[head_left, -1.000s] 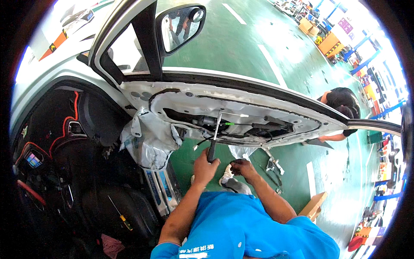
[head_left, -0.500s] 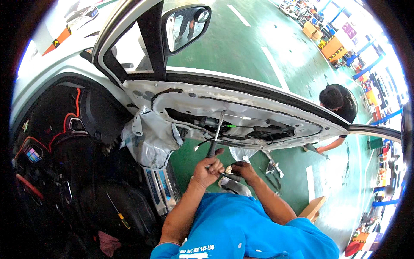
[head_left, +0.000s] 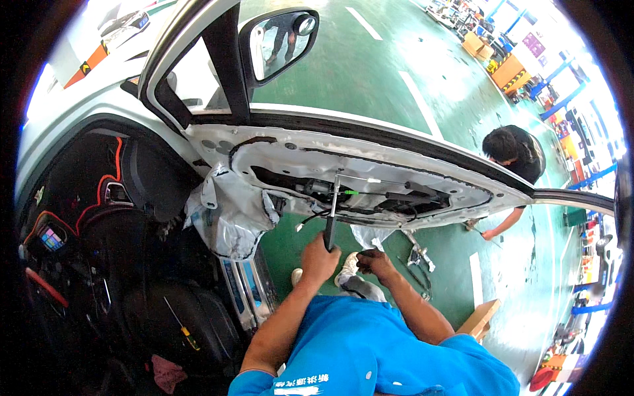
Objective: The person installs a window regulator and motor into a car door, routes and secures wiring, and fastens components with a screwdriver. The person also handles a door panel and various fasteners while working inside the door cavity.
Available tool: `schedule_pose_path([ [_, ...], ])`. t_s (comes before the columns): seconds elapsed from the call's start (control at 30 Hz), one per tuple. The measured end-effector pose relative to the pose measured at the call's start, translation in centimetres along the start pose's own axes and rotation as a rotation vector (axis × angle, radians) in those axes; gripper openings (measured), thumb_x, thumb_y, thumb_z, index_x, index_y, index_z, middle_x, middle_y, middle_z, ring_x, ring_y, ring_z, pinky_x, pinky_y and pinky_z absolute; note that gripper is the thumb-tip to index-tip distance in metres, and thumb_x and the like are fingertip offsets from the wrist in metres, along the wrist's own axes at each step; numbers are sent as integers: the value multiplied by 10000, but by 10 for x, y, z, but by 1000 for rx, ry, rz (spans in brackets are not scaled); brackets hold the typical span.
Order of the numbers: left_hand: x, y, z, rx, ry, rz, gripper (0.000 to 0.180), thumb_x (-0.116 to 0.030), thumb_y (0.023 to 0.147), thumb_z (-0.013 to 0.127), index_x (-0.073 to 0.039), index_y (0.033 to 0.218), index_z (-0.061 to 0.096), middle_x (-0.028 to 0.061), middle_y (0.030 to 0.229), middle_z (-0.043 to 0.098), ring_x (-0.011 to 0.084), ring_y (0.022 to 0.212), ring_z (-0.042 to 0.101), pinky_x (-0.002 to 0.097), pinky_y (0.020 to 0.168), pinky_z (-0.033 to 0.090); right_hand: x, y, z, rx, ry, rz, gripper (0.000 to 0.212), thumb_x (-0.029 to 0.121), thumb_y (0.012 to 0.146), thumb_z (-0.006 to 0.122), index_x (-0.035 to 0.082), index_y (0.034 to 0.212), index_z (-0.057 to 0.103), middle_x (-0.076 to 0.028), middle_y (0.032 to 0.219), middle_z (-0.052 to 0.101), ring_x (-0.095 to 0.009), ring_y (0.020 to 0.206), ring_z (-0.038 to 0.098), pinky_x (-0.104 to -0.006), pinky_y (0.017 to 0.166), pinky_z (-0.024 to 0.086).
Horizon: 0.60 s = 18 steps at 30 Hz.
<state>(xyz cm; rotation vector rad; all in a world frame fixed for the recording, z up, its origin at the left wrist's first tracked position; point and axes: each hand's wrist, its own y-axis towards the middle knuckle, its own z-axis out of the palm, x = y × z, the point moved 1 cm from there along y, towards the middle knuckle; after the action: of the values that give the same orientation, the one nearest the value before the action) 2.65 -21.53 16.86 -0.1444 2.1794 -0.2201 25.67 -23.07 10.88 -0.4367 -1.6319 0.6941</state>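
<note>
My left hand (head_left: 320, 261) is closed around the black handle of a long silver-shafted hand tool (head_left: 334, 208). Its shaft rises in front of the stripped car door (head_left: 284, 158), and a thin bar with a white end runs sideways from its top. Whether the tool touches the door, I cannot tell. Dark cables and a green clip (head_left: 351, 193) show in the door's opening. My right hand (head_left: 375, 262) is closed beside the left, apart from the tool; what it holds, if anything, is hidden.
Loose silver sheeting (head_left: 231, 214) hangs at the door's hinge side. A yellow-handled screwdriver (head_left: 189, 338) lies on the dark seat at left. Beyond the door, another person (head_left: 518, 155) bends over with a tool. A cardboard box (head_left: 479, 318) stands at right.
My hands have drawn apart; the dark piece seen between them is out of sight. The left hand has shifted its grip on the tool's handle. The other person's hand has moved slightly.
</note>
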Motion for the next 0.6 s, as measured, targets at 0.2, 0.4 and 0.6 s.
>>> schedule_pose_path([
  [0.2, 14, 5, -10, -90, -129, 115, 532, -220, 855, 669, -41, 1333, 519, 170, 741, 677, 358, 802, 684, 516, 685, 501, -1, 4, -2, -17, 15, 0, 289, 210, 935, 660, -32, 1092, 669, -96, 856, 695, -171, 674, 635, -314, 608, 512],
  [0.4, 9, 5, 0, -19, -43, -9, 546, -248, 829, 690, -53, 1315, 537, 177, 730, 678, 392, 794, 677, 534, 678, 499, -5, 4, -3, 12, 28, 42, 297, 240, 936, 673, -25, 1071, 675, -91, 864, 697, -176, 696, 636, -322, 623, 511],
  [0.6, 16, 6, -10, -69, -308, 74, 516, -238, 840, 690, -47, 1301, 560, 145, 717, 662, 277, 784, 676, 471, 704, 498, -5, 4, -2, -15, 10, 34, 311, 294, 941, 672, -6, 1025, 683, -83, 864, 690, -174, 724, 632, -323, 653, 510],
])
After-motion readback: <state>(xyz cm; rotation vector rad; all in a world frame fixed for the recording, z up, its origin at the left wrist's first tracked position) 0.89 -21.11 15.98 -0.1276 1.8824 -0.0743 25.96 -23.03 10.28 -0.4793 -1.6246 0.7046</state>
